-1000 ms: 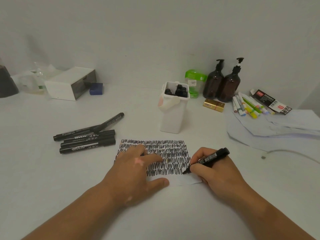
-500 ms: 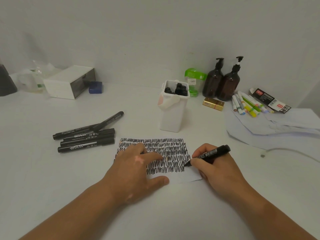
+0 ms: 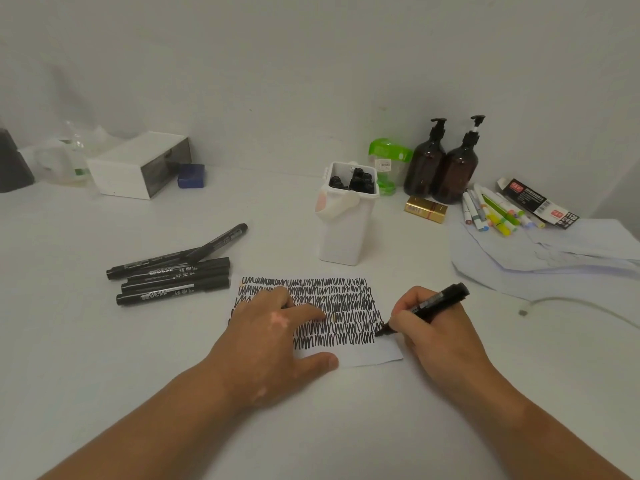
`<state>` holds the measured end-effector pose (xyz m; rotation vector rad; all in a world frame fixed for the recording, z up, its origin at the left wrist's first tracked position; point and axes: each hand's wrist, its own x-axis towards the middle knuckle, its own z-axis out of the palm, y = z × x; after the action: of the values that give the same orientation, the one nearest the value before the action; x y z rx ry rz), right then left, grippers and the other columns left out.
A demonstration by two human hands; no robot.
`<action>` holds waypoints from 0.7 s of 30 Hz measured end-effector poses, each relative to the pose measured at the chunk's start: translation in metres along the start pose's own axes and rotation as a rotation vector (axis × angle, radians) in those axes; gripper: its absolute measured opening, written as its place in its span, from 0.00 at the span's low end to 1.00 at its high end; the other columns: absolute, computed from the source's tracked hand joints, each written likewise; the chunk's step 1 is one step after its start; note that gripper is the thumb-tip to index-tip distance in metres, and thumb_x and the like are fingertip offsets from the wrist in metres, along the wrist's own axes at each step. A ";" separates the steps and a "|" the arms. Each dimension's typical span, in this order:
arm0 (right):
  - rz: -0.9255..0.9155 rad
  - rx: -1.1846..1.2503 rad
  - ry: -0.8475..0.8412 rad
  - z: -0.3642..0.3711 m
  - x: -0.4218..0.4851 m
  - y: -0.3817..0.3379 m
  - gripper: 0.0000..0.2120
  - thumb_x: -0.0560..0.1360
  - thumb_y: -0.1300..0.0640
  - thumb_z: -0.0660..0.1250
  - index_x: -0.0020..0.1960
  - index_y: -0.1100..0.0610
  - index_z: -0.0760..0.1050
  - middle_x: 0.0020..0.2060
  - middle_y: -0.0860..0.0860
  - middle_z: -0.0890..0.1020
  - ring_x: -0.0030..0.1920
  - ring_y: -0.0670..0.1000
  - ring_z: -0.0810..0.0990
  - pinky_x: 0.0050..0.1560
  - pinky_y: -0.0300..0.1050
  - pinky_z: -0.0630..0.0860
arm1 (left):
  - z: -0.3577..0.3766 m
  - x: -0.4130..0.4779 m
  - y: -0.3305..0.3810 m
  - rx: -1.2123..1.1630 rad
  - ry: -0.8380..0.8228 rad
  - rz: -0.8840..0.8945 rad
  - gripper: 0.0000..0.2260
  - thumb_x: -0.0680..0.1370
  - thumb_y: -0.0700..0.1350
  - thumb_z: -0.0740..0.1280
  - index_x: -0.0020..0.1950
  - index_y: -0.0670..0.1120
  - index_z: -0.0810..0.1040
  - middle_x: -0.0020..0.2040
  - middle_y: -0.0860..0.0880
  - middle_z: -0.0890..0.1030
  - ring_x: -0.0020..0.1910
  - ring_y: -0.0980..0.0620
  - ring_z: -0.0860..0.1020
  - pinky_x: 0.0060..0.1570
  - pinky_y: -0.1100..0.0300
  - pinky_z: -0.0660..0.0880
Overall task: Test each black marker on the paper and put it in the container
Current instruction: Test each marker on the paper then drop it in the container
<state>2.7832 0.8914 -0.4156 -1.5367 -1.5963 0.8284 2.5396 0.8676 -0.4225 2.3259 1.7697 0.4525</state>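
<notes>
A small white paper (image 3: pixel 370 355) covered with rows of black scribbles lies on the white table. My left hand (image 3: pixel 273 337) rests flat on its left part, fingers spread. My right hand (image 3: pixel 433 327) grips an uncapped black marker (image 3: pixel 429 304), whose tip touches the paper at the right end of the scribbles. Several capped black markers (image 3: pixel 173 277) lie in a pile to the left. Behind the paper stands a white container (image 3: pixel 344 233) with black markers upright inside it.
Two brown pump bottles (image 3: pixel 443 168), a green-lidded jar (image 3: pixel 386 157) and a gold box (image 3: pixel 425 209) stand at the back right. Coloured markers (image 3: pixel 491 213) and loose sheets (image 3: pixel 540 254) lie at the right. A white box (image 3: pixel 138 164) sits at the back left.
My right hand has moved the marker tip a little up and to the right along the paper's right side. My left hand has stayed on the paper.
</notes>
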 end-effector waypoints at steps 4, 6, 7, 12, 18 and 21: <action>0.103 0.463 0.071 -0.005 0.003 0.001 0.10 0.72 0.61 0.72 0.35 0.53 0.75 0.25 0.52 0.71 0.23 0.49 0.66 0.23 0.39 0.61 | -0.007 0.000 0.006 -0.134 0.115 -0.021 0.20 0.78 0.60 0.64 0.69 0.58 0.71 0.51 0.56 0.75 0.56 0.54 0.72 0.60 0.59 0.68; 0.048 0.490 0.081 -0.010 0.005 -0.003 0.11 0.75 0.63 0.72 0.36 0.52 0.77 0.27 0.53 0.74 0.25 0.49 0.69 0.22 0.40 0.64 | -0.013 0.002 0.006 -0.378 0.158 -0.053 0.15 0.80 0.43 0.62 0.66 0.55 0.72 0.50 0.56 0.76 0.47 0.61 0.73 0.48 0.67 0.68; 0.009 0.494 0.068 -0.012 0.006 -0.008 0.09 0.75 0.62 0.74 0.38 0.52 0.79 0.28 0.54 0.76 0.26 0.50 0.71 0.23 0.40 0.66 | -0.015 0.003 0.004 -0.491 0.151 -0.077 0.18 0.79 0.36 0.60 0.65 0.54 0.71 0.50 0.55 0.77 0.42 0.61 0.73 0.41 0.70 0.68; -0.122 0.490 -0.026 -0.012 0.017 -0.044 0.08 0.68 0.56 0.76 0.47 0.53 0.84 0.31 0.56 0.79 0.30 0.54 0.74 0.28 0.43 0.71 | -0.017 0.004 -0.007 -0.662 0.160 -0.122 0.24 0.78 0.31 0.62 0.65 0.57 0.69 0.54 0.60 0.81 0.46 0.60 0.79 0.40 0.68 0.76; -0.007 0.753 -0.102 0.013 0.016 -0.052 0.08 0.73 0.57 0.69 0.36 0.52 0.81 0.30 0.59 0.80 0.26 0.52 0.74 0.24 0.44 0.70 | -0.017 0.009 -0.016 -0.815 0.271 -0.216 0.14 0.72 0.38 0.75 0.52 0.54 0.81 0.46 0.55 0.86 0.46 0.61 0.83 0.48 0.66 0.80; 0.018 0.651 -0.059 0.021 0.012 -0.039 0.08 0.71 0.55 0.72 0.34 0.54 0.78 0.28 0.56 0.77 0.26 0.52 0.71 0.25 0.42 0.68 | -0.020 0.007 -0.017 -0.833 0.196 -0.147 0.13 0.75 0.38 0.73 0.50 0.57 0.84 0.45 0.60 0.86 0.46 0.63 0.84 0.45 0.74 0.75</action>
<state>2.7458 0.9015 -0.3916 -1.0614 -1.1786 1.2599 2.5191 0.8787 -0.4085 1.5935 1.4057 1.1549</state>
